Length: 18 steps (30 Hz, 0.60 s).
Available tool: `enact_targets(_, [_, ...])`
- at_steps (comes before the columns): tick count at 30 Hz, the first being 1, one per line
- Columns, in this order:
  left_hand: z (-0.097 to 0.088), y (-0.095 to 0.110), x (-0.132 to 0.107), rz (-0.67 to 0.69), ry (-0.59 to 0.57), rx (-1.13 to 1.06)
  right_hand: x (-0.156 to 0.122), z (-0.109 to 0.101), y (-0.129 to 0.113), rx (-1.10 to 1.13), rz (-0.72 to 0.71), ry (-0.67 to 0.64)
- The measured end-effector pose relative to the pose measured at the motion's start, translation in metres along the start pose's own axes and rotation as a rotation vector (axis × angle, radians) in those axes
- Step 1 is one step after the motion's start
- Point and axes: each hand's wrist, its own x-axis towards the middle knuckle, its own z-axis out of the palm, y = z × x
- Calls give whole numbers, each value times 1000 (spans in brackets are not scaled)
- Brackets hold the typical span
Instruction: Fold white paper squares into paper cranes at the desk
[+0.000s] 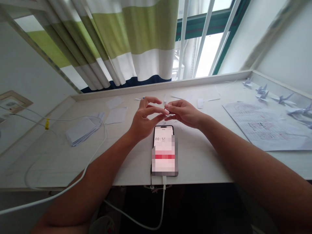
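Over the far side of the phone, my left hand [147, 117] and my right hand [183, 112] meet fingertip to fingertip. The thumb and a finger of the left pinch at the meeting point, while its other fingers are raised and curved. My right hand is closed too, its thumb pressed to the index finger. Something tiny and pale seems to be between the fingertips, too small and covered to name. Just below them lies a phone [162, 139] showing a timer, with part of its screen blurred out. Small white paper scraps [175, 121] lie under the hands.
Stacked paper sheets [84, 129] and a loose square sheet [117, 115] lie at left. At right are a printed sheet [264, 125] and several folded paper cranes [262, 95]. A white cable [97, 152] crosses over my left forearm; a plug [164, 180] enters the phone.
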Motion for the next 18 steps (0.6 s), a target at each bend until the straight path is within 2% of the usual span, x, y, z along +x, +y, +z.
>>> enact_targets(3, [2,2,1,30,-39,-78,1,-1,4,-16,0,-42])
enact_targets(5, [4,3,1,-11,-24,-170,2,0,7,-20,1,-54])
enact_targets(10, [11,4,-1,-307,127,-367,4,9,12,-24,18,-14])
enact_targets(13, [14,2,-1,-439,199,-485,3,15,11,-60,-12,95])
enact_targets(16, [14,0,1,-492,295,-556,2,19,7,-79,-140,251])
enact_targets(18, [13,-1,1,-528,327,-570,2,22,6,-97,-197,257])
